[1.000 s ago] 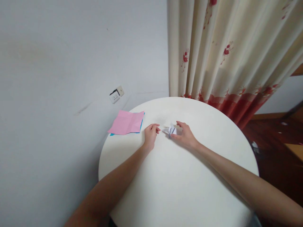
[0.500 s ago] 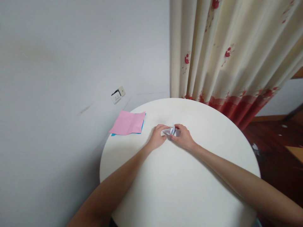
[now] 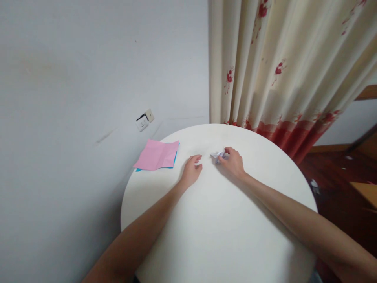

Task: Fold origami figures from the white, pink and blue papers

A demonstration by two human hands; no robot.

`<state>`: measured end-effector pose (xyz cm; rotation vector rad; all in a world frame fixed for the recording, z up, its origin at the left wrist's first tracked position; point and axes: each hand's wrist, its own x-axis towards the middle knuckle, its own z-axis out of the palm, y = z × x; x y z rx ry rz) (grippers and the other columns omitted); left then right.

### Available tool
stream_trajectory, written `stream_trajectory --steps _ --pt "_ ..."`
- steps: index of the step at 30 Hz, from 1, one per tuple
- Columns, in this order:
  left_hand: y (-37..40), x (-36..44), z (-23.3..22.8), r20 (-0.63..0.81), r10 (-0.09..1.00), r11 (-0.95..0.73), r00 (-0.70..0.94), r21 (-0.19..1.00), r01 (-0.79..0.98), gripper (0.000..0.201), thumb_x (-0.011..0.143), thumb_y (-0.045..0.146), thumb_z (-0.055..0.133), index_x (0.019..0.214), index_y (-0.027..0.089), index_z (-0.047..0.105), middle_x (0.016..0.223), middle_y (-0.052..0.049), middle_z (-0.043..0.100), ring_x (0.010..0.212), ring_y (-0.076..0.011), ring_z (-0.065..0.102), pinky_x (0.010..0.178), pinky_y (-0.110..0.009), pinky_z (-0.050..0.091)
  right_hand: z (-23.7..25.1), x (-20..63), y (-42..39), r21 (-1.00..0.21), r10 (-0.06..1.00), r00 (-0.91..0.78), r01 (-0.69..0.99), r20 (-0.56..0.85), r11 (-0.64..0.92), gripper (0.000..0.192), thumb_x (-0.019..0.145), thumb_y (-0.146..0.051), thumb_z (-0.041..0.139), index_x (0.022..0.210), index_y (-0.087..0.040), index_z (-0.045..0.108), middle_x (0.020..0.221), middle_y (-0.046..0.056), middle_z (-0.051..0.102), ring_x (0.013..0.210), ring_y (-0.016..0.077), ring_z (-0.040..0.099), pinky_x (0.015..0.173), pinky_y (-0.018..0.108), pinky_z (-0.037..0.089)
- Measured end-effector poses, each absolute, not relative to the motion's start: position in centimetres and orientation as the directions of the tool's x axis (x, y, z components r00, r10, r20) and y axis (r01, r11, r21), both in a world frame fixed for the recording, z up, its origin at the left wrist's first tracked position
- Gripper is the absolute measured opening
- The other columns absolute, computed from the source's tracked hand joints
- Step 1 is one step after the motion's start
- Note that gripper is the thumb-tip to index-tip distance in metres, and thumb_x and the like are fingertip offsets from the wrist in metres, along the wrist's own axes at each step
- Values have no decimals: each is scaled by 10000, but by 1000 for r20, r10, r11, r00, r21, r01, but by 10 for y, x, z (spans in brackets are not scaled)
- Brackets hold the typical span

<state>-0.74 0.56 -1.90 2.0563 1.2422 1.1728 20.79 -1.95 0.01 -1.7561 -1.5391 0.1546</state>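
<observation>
Here, right hand grip pinched on creased, folded white paper; left hand loosely curled, empty.

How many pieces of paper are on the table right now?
3 that show: a small white folded paper pinched in the right hand; a pink sheet at the table's far left edge; a blue sheet peeking out beneath it. More may lie hidden under it.

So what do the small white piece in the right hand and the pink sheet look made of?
The small white piece looks like thin matte paper, sharply creased into points. The pink sheet, also matte paper by its fold lines, lies on a blue sheet, probably paper too.
</observation>
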Motion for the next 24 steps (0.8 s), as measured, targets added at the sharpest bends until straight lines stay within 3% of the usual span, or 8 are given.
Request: stream_trajectory --steps 8,15,24 --pt "5 -6 -17 397 892 -451 215 767 457 357 786 38 556 1102 191 623 1092 -70 659 968 -162 631 817 -305 548 4 256 45 -616 837 427 774 341 -144 459 813 -477 618 1169 -190 573 1127 128 650 1056 283 578 840 363 425" --pt "3 -2 -15 395 890 -456 228 766 454 346 781 15 551 1070 184 638 1070 -66 670 952 -159 632 815 -296 542 2 286 91 -684 732 572 701 371 -201 426 857 -396 587 1157 -99 532 1158 192 585 1028 243 523 882 334 375" --pt "5 -2 -15 382 897 -442 223 786 432 334 788 26 545 1065 188 636 1066 -64 676 968 -162 635 800 -287 539 -1 306 96 -692 687 621 682 376 -238 531 825 -468 604 1227 -140 495 1235 174 546 1137 289 474 910 366 377"
